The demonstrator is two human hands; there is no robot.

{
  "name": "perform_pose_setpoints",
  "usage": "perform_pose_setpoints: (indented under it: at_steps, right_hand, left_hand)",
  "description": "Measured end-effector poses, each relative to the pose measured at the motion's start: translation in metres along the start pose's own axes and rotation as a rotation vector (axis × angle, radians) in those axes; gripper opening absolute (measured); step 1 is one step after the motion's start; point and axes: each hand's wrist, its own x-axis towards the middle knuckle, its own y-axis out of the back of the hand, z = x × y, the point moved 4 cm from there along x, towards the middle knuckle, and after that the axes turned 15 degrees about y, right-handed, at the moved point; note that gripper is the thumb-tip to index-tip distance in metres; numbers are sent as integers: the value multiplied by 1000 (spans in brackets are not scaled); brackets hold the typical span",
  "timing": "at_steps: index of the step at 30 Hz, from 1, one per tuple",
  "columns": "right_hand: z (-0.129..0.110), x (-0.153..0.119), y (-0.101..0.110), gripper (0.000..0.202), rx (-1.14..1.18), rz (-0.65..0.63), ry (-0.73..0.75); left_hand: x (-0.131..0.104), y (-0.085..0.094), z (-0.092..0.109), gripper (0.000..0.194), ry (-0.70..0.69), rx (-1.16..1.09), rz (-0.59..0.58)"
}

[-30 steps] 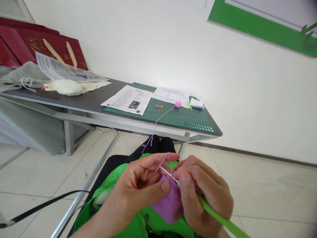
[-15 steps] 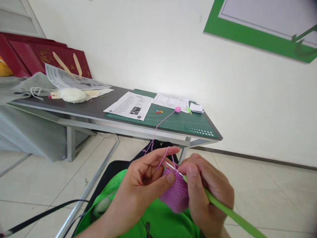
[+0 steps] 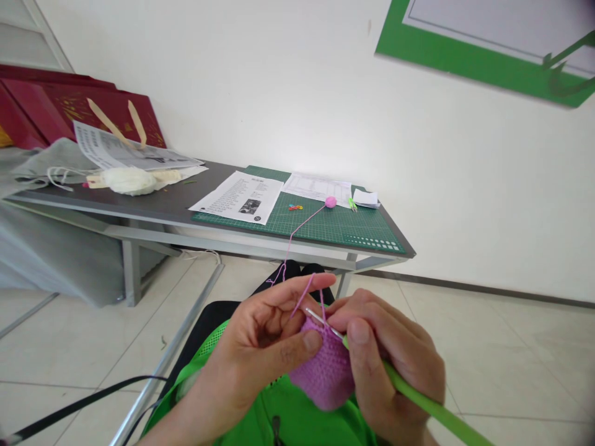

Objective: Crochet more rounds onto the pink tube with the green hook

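My left hand (image 3: 264, 347) pinches the upper edge of a pink-purple crochet piece (image 3: 325, 376) between thumb and fingers. Over its raised index finger runs a strand of pink yarn (image 3: 304, 296), which drops to the top of the piece. My right hand (image 3: 390, 359) grips a crochet hook (image 3: 421, 396) with a thick green handle. The hook's silver tip points up and left at the top edge of the piece, beside the strand. Some fingers of both hands are hidden behind the work.
Ahead stands a dark table (image 3: 209, 179) with a green cutting mat (image 3: 320, 229). On it lie a printed sheet (image 3: 239, 197), a pink yarn ball (image 3: 330, 202), stitch markers (image 3: 295, 207) and green snips (image 3: 352, 204). White yarn (image 3: 129, 181) and red bags (image 3: 102, 111) sit at left.
The crochet piece has dropped slightly and tilted in my hands, and the hook tip has shifted a little left. The whole view has moved slightly. Both hands keep their hold.
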Motion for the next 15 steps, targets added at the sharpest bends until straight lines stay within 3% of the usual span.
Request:
perform_pose_setpoints:
  at_steps: [3,7,12,15]
  right_hand:
    - [-5,4,0,21,-64,-23,37]
    - [-9,2,-2,20,-98,40,74]
    - [-5,-5,-2,23,68,143,-3]
    - [-3,-3,-2,26,60,121,-21]
  left_hand:
    - [-1,-3,-1,39,9,-11,0]
    - [-2,-6,-3,38,-4,-7,12]
    - [-7,-4,-7,39,-28,1,59]
    - [-8,-5,-6,38,-12,-20,55]
